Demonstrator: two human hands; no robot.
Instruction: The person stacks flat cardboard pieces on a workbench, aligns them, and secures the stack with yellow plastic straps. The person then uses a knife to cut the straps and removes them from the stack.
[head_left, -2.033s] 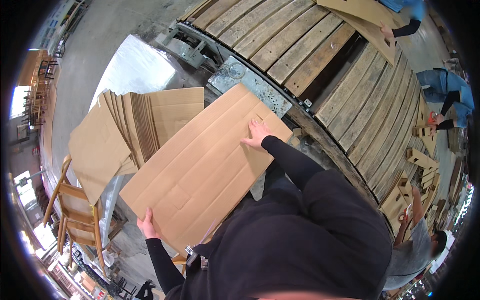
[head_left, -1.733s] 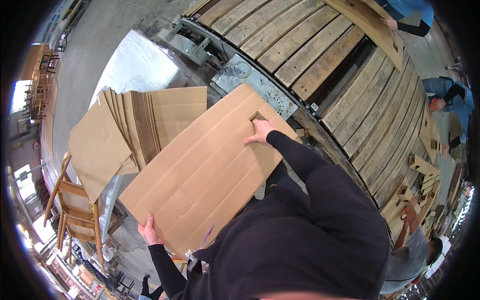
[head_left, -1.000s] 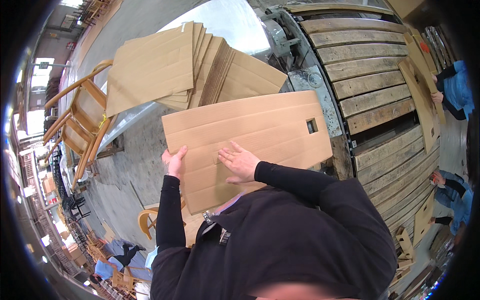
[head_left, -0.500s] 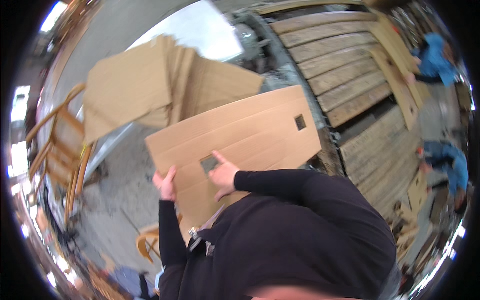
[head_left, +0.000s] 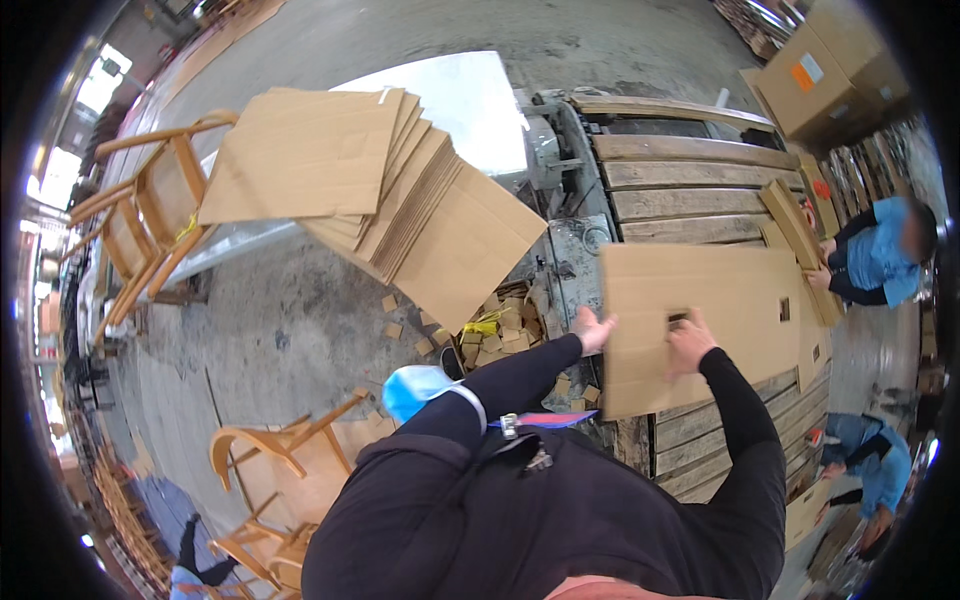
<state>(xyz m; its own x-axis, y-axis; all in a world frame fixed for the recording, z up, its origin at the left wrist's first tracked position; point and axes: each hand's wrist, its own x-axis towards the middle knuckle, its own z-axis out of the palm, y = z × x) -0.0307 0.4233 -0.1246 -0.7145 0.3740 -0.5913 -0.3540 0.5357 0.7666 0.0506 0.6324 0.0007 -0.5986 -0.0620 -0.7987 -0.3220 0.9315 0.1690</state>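
A flat brown cardboard sheet with two small square holes lies over the wooden slats to my right. My right hand is closed on it at the nearer hole, its fingertips hooked at the hole's edge. At the sheet's left edge is my left hand, fingers stretched and thumb apart, touching the edge or very close to it. A fanned stack of cardboard sheets rests on a white-topped table ahead to the left.
Wooden chairs stand at left, another chair nearer. Small cardboard squares fill a container below the slatted platform. One co-worker in blue handles cardboard at right; another bends lower down. Large boxes stand far right.
The cardboard sheet has swung from in front of me to the right, over the slats. My left hand has gone from gripping its edge to lying open there; my right hand has closed at the hole.
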